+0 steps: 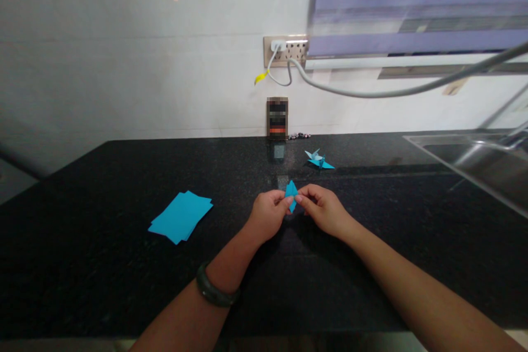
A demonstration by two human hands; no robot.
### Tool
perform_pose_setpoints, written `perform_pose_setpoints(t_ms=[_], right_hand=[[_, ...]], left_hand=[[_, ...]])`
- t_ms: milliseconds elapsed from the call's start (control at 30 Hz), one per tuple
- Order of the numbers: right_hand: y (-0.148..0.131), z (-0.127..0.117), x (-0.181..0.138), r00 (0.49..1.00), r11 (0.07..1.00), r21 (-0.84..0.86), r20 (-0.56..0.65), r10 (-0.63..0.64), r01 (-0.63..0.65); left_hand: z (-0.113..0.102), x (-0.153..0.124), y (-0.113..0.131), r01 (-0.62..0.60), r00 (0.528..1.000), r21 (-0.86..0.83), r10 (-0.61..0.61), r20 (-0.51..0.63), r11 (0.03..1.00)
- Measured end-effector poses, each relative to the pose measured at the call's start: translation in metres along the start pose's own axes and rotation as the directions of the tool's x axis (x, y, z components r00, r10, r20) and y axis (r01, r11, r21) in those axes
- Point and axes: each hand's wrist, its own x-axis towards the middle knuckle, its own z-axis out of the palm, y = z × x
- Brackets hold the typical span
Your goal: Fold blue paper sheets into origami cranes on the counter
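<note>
Between my two hands is a small piece of folded blue paper (291,190), pointed at its top and bottom and held just above the counter. My left hand (270,213) pinches its left side with thumb and fingers. On the opposite edge, my right hand (324,208) is closed in a pinch too. The fingertips behind the paper are partly hidden. Beyond my right hand lie folded paper cranes (319,160), pale and bright blue, close together. A loose stack of blue paper sheets (181,217) rests to the left of my left hand.
A dark speckled countertop (124,286) spans the view. Against the back wall leans a phone (277,118) with a blurred screen, beside a beaded strap (300,136). A wall socket (285,51) holds a plug and cable. A metal sink (474,159) is at the right.
</note>
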Motion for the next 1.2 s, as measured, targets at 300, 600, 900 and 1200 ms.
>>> perform_pose_setpoints(t_ms=[300, 600, 900, 1200], right_hand=[[-0.002, 0.002, -0.001, 0.998, 0.995, 0.083, 0.045, 0.047, -0.050], [-0.007, 0.003, 0.000, 0.984, 0.947, 0.270, 0.083, 0.158, -0.175], [-0.005, 0.009, -0.001, 0.989, 0.976, 0.168, -0.036, 0.143, -0.135], [-0.009, 0.009, -0.003, 0.968, 0.994, -0.105, -0.242, -0.065, 0.041]], left_hand=[[-0.001, -0.002, 0.007, 0.013, 1.000, 0.000, -0.013, -0.001, 1.000], [0.000, -0.004, 0.015, 0.105, 0.994, -0.214, -0.099, 0.039, 0.971], [0.001, -0.001, 0.009, 0.000, 0.998, -0.021, -0.001, -0.055, 1.000], [0.009, -0.007, 0.015, -0.100, 0.992, -0.185, 0.082, -0.099, 0.978]])
